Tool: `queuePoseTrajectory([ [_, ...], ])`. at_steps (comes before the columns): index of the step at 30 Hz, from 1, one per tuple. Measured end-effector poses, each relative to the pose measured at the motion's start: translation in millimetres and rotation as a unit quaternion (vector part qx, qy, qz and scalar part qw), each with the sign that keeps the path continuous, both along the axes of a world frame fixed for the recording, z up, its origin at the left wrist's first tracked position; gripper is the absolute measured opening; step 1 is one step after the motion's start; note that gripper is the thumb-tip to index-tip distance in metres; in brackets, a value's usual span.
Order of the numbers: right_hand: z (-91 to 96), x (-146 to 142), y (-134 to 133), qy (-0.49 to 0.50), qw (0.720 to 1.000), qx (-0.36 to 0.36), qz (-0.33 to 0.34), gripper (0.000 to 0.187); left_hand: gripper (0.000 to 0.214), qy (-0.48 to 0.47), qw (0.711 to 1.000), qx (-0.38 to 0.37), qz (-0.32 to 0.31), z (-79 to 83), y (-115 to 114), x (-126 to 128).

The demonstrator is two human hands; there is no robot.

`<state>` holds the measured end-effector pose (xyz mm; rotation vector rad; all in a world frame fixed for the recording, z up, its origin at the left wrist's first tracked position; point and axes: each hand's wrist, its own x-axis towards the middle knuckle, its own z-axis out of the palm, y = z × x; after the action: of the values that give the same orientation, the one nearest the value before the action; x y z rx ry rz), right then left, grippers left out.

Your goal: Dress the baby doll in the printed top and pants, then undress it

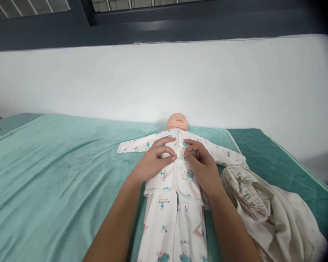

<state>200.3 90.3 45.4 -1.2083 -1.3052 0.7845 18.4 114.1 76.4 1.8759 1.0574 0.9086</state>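
A baby doll (177, 122) lies on its back, head toward the wall, in a white printed baby shirt (166, 182) and matching pants (164, 225). Both sleeves are spread out to the sides. On the left half of the chest, my left hand (157, 158) pinches the shirt near its front opening, thumb and index finger together. Across the opening, my right hand (200, 160) is closed in a similar pinch on the other front edge. A small button (176, 164) shows just below my fingertips. What exactly lies between the fingertips is partly hidden.
A crumpled cream cloth (284, 207) lies to the right, close to my right forearm. Under everything is a light green blanket (71, 174), with a darker green quilted cover (251, 145) at the right. A white wall (125, 80) stands behind the doll's head, below a dark window frame (153, 31).
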Motion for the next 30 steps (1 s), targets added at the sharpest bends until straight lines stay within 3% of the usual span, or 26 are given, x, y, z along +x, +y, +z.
queuePoseTrajectory([
  [8,1.8,11,-1,-0.108,0.989,0.018,0.100,0.004,0.013,0.032,0.996,-0.005,-0.078,3.3,1,-11],
  [30,1.9,12,-3,-0.158,0.978,0.039,0.130,0.004,0.006,0.048,0.994,0.035,-0.087,1.1,2,-10],
])
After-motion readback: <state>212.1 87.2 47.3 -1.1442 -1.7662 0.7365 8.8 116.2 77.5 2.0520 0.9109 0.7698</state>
